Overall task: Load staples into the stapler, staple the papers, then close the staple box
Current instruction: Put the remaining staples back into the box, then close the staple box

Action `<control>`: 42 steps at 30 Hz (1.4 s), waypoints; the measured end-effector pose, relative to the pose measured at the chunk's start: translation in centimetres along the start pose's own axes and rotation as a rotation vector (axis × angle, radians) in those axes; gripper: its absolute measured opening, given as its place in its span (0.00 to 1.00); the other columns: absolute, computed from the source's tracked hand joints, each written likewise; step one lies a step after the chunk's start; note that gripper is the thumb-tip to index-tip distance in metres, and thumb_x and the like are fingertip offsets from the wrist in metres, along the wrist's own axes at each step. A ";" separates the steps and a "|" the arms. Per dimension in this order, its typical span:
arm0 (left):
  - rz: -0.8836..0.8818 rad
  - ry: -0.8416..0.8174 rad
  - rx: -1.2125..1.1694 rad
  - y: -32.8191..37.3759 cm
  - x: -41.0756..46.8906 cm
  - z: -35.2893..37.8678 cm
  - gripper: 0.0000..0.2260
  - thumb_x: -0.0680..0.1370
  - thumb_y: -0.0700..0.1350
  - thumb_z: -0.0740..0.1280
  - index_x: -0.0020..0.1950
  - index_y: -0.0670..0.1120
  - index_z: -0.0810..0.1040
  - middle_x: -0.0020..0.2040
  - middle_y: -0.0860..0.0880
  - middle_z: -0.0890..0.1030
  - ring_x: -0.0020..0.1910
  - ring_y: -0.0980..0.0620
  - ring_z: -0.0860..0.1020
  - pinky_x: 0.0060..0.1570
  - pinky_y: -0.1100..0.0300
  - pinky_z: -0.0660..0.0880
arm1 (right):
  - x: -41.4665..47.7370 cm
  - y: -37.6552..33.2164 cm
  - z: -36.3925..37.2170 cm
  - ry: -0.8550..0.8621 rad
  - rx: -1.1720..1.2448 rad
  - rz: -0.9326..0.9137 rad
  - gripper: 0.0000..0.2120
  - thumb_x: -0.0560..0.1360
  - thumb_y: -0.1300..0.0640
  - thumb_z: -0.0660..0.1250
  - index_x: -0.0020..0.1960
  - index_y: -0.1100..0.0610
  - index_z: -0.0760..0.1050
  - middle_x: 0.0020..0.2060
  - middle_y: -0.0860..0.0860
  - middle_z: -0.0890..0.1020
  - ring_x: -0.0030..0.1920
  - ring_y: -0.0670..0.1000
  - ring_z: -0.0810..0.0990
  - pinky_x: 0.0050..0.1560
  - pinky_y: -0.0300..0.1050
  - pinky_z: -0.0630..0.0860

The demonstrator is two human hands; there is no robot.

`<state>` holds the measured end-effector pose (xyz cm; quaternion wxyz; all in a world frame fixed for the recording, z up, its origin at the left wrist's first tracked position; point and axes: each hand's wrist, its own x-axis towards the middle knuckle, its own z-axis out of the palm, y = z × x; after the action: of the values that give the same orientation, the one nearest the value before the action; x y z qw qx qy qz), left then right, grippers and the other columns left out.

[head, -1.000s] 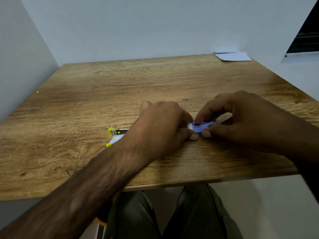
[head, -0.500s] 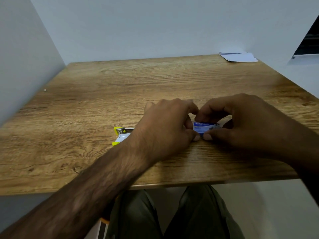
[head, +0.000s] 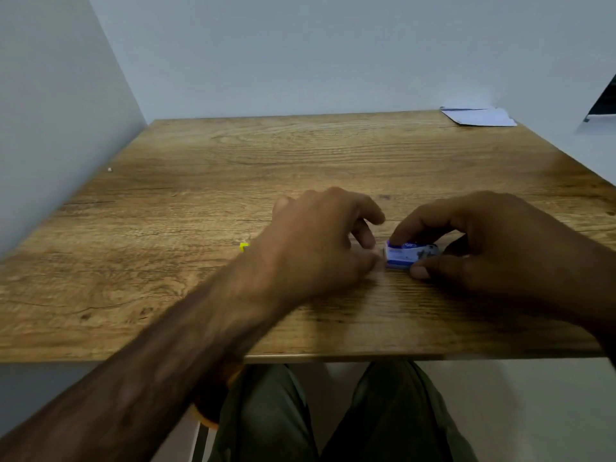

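Head view: right hand [head: 493,248] pinching the blue-and-white staple box [head: 405,256] on the wooden table [head: 200,195] — left hand [head: 320,248] just left of the box, fingers curled, its grip unclear — papers [head: 476,116] well beyond, yellow stapler [head: 244,247] further left.

Pretty dim, flat light in here, with a cool bluish cast on the walls [head: 300,55]. The wooden table [head: 300,155] has a soft sheen toward the far right corner and shadow pooled under both hands. The left hand [head: 320,238] and forearm are smeared with motion blur, the right hand [head: 493,241] less so. Wide-angle warp bends the table edges and walls outward.
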<state>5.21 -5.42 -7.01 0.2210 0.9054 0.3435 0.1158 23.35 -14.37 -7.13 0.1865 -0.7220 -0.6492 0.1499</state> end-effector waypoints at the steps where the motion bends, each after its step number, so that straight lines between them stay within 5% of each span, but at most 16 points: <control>1: -0.008 0.031 -0.020 -0.5 -0.2 -0.7 0.19 0.75 0.51 0.77 0.65 0.57 0.80 0.46 0.61 0.84 0.46 0.63 0.81 0.63 0.47 0.76 | 0.1 0.0 0.0 0.003 0.001 0.004 0.16 0.68 0.54 0.80 0.48 0.34 0.81 0.44 0.32 0.82 0.47 0.36 0.78 0.52 0.42 0.78; 5: -0.030 0.150 -0.137 -3.9 -1.3 -3.9 0.12 0.73 0.46 0.79 0.55 0.54 0.85 0.42 0.57 0.86 0.40 0.59 0.84 0.42 0.64 0.79 | 0.1 0.2 -0.2 0.002 0.017 -0.034 0.17 0.67 0.54 0.80 0.47 0.34 0.82 0.41 0.31 0.83 0.51 0.29 0.76 0.46 0.33 0.75; 8: -0.032 0.163 -0.137 -6.7 -2.6 -5.4 0.12 0.70 0.48 0.80 0.51 0.54 0.85 0.42 0.55 0.87 0.40 0.57 0.85 0.41 0.66 0.78 | 0.4 -0.2 -0.2 -0.014 0.058 -0.079 0.16 0.67 0.53 0.80 0.47 0.35 0.83 0.43 0.29 0.83 0.50 0.27 0.77 0.45 0.31 0.74; 10: -0.048 0.140 -0.123 -7.9 -3.5 -6.0 0.17 0.66 0.58 0.79 0.52 0.56 0.85 0.46 0.57 0.87 0.42 0.59 0.84 0.46 0.59 0.80 | 0.9 -1.1 -0.1 -0.030 0.091 -0.124 0.15 0.66 0.53 0.80 0.48 0.36 0.83 0.47 0.24 0.80 0.49 0.28 0.79 0.45 0.32 0.75; 15: -0.077 0.050 -0.076 -9.2 -5.8 -6.5 0.30 0.60 0.72 0.78 0.58 0.60 0.82 0.52 0.64 0.84 0.49 0.62 0.83 0.54 0.53 0.81 | 2.7 -4.6 0.3 -0.028 0.145 -0.265 0.14 0.65 0.50 0.77 0.50 0.40 0.85 0.43 0.34 0.86 0.47 0.34 0.83 0.49 0.40 0.81; 21: -0.068 0.068 -0.120 -9.4 -7.1 -6.0 0.31 0.60 0.65 0.77 0.62 0.58 0.82 0.52 0.60 0.85 0.51 0.60 0.83 0.57 0.48 0.80 | 4.8 -7.6 2.6 -0.073 0.089 -0.347 0.14 0.67 0.51 0.79 0.51 0.39 0.84 0.44 0.35 0.86 0.48 0.34 0.80 0.45 0.32 0.73; 26: -0.047 0.124 -0.125 -9.8 -7.4 -4.9 0.24 0.66 0.55 0.82 0.61 0.59 0.82 0.53 0.60 0.84 0.53 0.60 0.82 0.57 0.48 0.80 | 5.1 -8.1 3.8 -0.069 0.058 -0.329 0.15 0.68 0.50 0.79 0.53 0.37 0.83 0.46 0.34 0.85 0.49 0.37 0.80 0.50 0.40 0.75; 32: 0.023 0.183 -0.140 -9.4 -6.9 -3.9 0.23 0.68 0.59 0.78 0.62 0.61 0.80 0.57 0.62 0.83 0.58 0.62 0.81 0.59 0.51 0.80 | 4.3 -7.0 3.1 -0.072 0.079 -0.301 0.23 0.65 0.43 0.77 0.59 0.35 0.77 0.56 0.33 0.81 0.56 0.37 0.78 0.51 0.47 0.82; 37: 0.080 0.203 -0.127 -8.9 -6.3 -3.5 0.14 0.73 0.52 0.78 0.56 0.60 0.81 0.53 0.61 0.84 0.55 0.59 0.82 0.55 0.53 0.80 | 3.7 -6.3 2.9 -0.052 0.100 -0.253 0.18 0.66 0.48 0.80 0.52 0.35 0.78 0.48 0.36 0.84 0.51 0.38 0.83 0.51 0.47 0.83; 42: 0.074 0.244 -0.136 -9.3 -5.3 -2.9 0.11 0.72 0.51 0.79 0.52 0.60 0.83 0.48 0.61 0.86 0.47 0.57 0.85 0.49 0.52 0.82 | 4.6 -5.8 3.5 0.025 0.103 -0.244 0.15 0.67 0.55 0.80 0.47 0.38 0.80 0.38 0.35 0.84 0.45 0.32 0.82 0.45 0.35 0.80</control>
<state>-5.08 -1.90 -9.21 0.2338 0.8795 0.3258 0.2563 17.14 -9.03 -7.41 0.2484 -0.6290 -0.7212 0.1502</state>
